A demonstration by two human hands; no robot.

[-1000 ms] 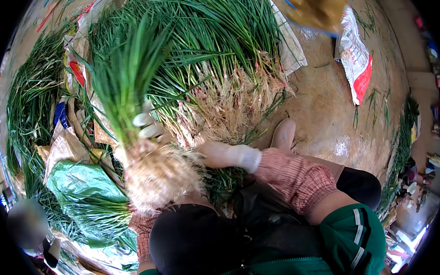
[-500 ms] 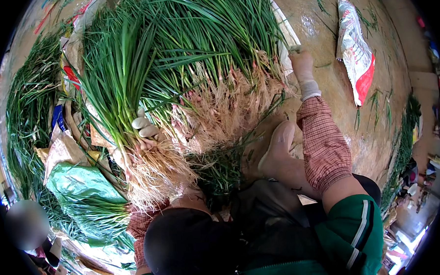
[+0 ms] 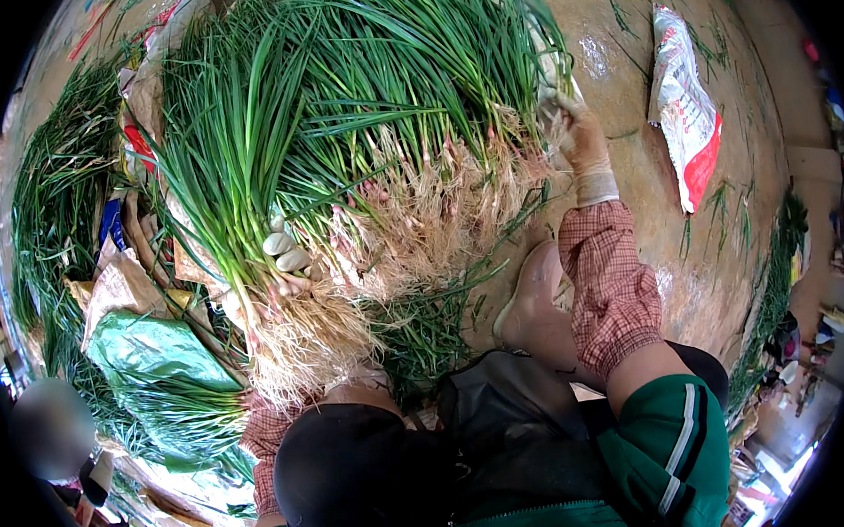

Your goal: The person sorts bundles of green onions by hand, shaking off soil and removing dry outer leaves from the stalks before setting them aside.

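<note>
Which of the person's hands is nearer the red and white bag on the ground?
Right. The right hand reaches into the onion pile just left of the red and white bag; the left hand grips a green onion bunch, far left.

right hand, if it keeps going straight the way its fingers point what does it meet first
The right hand points up-left, so it would likely meet the green onion pile it already touches; depth is unclear.

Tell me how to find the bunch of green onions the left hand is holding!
Start at the big heap of green onions on the ground. At its left edge, nearer the person, the gloved left hand grips one bunch. It alone stands lifted, its pale roots hanging free below the fingers.
</note>
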